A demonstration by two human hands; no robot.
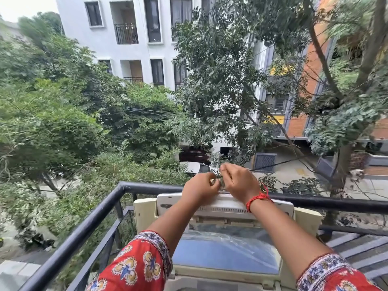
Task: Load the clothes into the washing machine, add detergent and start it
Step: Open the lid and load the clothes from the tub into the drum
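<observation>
A cream top-loading washing machine stands against the balcony railing, and its glass-windowed lid is down. Both my arms reach over the lid to the machine's far edge, past the white rear panel. My left hand and my right hand are close together with curled fingers. They pinch a small greyish-green thing between them, which is too small to identify. A red thread is tied round my right wrist. No clothes or detergent are in view.
A black metal railing runs along the left and behind the machine. Beyond it there is a drop to a street with trees, a white car and apartment buildings. Grey slatted flooring lies to the right.
</observation>
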